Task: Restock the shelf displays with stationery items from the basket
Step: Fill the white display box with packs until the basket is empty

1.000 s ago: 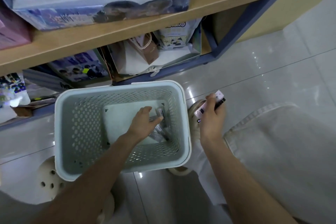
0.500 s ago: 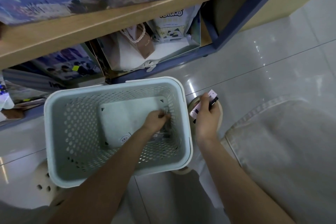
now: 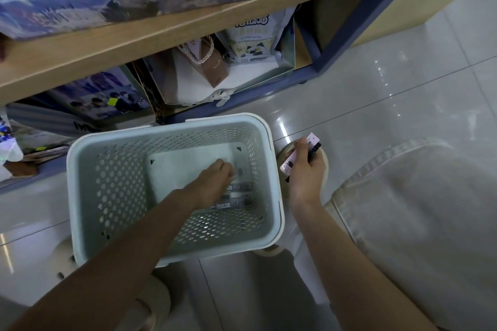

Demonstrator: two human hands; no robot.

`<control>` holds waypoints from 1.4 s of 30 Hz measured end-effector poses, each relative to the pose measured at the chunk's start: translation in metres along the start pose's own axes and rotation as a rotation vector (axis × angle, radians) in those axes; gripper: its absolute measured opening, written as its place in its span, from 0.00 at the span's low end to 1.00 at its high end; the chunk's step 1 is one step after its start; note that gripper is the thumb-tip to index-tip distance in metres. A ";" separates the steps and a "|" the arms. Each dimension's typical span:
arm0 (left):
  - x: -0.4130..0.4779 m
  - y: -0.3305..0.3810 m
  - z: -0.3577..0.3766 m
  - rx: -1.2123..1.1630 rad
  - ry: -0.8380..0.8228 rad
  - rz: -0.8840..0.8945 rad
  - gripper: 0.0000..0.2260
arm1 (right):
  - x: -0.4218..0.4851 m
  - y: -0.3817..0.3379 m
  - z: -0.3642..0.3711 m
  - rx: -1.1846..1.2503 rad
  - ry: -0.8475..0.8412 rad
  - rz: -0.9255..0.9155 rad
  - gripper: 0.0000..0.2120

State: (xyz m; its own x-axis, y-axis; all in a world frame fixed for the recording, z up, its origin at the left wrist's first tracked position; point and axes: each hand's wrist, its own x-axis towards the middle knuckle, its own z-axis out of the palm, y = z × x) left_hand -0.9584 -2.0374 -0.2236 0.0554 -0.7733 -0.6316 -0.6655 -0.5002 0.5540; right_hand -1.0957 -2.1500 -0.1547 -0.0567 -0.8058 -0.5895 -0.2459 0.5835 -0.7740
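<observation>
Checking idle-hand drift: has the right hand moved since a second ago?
No. The right hand stays beside the basket, by its right rim, holding the packets.

The pale perforated basket (image 3: 88, 196) stands upright on the floor (image 3: 376, 115) before the shelf (image 3: 161, 32), clear-wrapped pens (image 3: 240, 187) (labels up) flat by its right wall, pink packs (image 3: 288, 165) held just outside.

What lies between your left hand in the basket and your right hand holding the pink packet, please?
Only the basket's perforated side wall and rim, in the head view; the right hand's pink packet sits just outside it.
</observation>
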 end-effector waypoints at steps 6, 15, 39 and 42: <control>-0.019 -0.007 0.006 0.268 0.140 -0.082 0.42 | 0.003 0.003 -0.001 -0.020 -0.005 -0.012 0.17; -0.014 -0.008 0.020 0.081 0.019 0.005 0.23 | 0.002 0.002 0.002 0.004 0.003 -0.037 0.18; -0.040 0.013 -0.011 -0.702 0.249 -0.087 0.02 | -0.020 -0.026 -0.006 -0.022 0.046 -0.324 0.11; -0.060 0.030 -0.031 -1.050 0.433 -0.133 0.04 | -0.036 -0.045 -0.009 -0.155 -0.078 -0.465 0.12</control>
State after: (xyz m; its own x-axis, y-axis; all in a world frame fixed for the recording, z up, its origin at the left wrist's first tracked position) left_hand -0.9587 -2.0181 -0.1522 0.4658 -0.6574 -0.5923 0.3045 -0.5093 0.8049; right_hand -1.0911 -2.1481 -0.0971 0.1645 -0.9636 -0.2106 -0.3695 0.1377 -0.9190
